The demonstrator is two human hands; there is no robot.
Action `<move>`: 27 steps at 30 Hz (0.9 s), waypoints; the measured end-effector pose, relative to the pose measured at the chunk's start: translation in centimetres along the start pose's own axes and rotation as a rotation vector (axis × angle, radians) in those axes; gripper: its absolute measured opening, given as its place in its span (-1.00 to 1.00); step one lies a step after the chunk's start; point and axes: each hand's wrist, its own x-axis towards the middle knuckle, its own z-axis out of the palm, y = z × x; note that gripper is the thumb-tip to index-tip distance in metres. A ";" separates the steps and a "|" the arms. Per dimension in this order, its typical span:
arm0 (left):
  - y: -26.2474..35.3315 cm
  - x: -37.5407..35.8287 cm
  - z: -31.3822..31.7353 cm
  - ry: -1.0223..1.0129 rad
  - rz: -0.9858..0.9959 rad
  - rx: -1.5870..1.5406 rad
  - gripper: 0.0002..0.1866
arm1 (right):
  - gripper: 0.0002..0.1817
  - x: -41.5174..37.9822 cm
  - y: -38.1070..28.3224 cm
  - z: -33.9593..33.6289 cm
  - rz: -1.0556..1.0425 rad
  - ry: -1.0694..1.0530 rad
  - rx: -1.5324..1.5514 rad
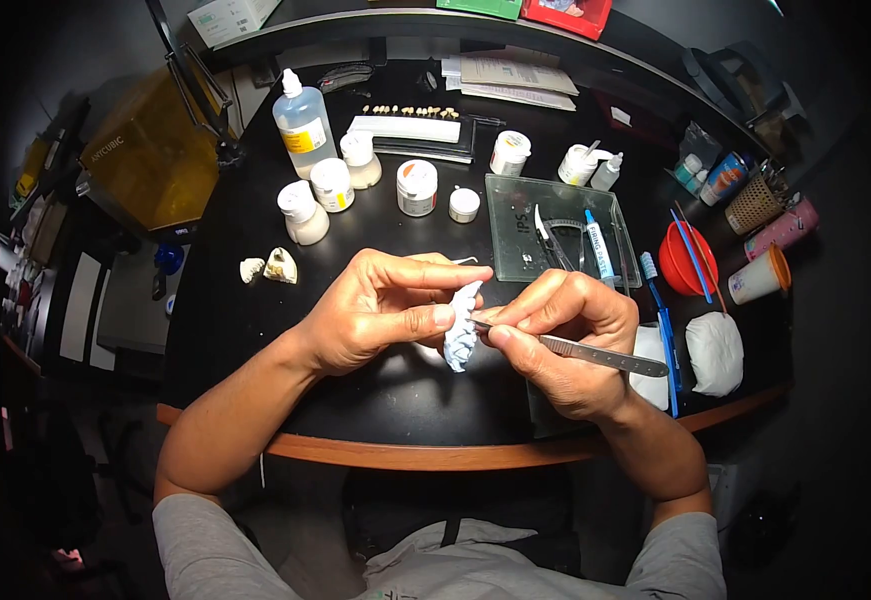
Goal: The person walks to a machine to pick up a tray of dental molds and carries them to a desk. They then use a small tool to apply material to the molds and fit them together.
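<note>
Near the front middle of the black table point(355, 400), my left hand point(380, 310) pinches a light blue, ridged piece point(462, 330) between thumb and fingers and holds it upright. My right hand point(580, 340) grips a grey metal scalpel-like handle point(605, 356) like a pen. Its tip points left and meets the blue piece's right side; the very tip is too small to make out. Behind my right hand, a glass plate point(510, 245) bears a blue and white tube point(598, 247) and dark tweezers-like tools.
White jars point(416, 188) and a clear bottle point(303, 125) stand behind my hands. Two cream dental models point(280, 266) lie left. On the right are a red bowl point(683, 262) with sticks, a blue brush point(667, 345), a white wad point(713, 352) and a cup point(757, 277).
</note>
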 end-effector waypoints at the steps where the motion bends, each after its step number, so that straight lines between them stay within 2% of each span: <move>1: 0.1 0.0 0.0 -0.002 0.005 0.007 -0.50 | -0.78 0.0 -0.1 0.1 0.010 0.010 0.009; 6: -0.2 0.1 0.3 0.064 0.058 0.043 -0.52 | -0.80 0.2 -0.1 0.4 -0.016 0.054 -0.016; 9: -0.1 0.2 0.5 0.103 0.102 0.062 -0.52 | -0.80 0.1 0.4 0.6 -0.122 0.143 -0.122; 12: -0.5 0.4 0.8 0.155 0.213 0.074 -0.62 | -0.80 0.3 0.0 0.4 -0.281 0.115 -0.380; 14: -1.1 0.6 0.9 0.174 0.332 0.103 -0.69 | -0.80 0.4 -0.3 0.5 -0.361 0.099 -0.467; 15: -0.9 0.4 1.2 0.201 0.304 0.088 -0.71 | -0.80 0.4 -0.4 0.5 -0.392 0.092 -0.503; 17: -1.3 0.5 1.1 0.182 0.368 0.124 -0.70 | -0.80 0.4 -0.1 0.6 -0.442 0.104 -0.543; 24: -2.1 0.8 1.0 0.201 0.611 0.355 -0.67 | -0.77 0.1 -0.8 0.9 -0.466 -0.023 -0.587; 25: -2.0 0.8 1.0 0.200 0.629 0.399 -0.67 | -0.82 0.1 -0.3 1.2 -0.450 0.062 -0.531; 27: -1.9 0.8 1.1 0.218 0.647 0.459 -0.66 | -0.82 0.1 -0.4 0.9 -0.412 0.069 -0.488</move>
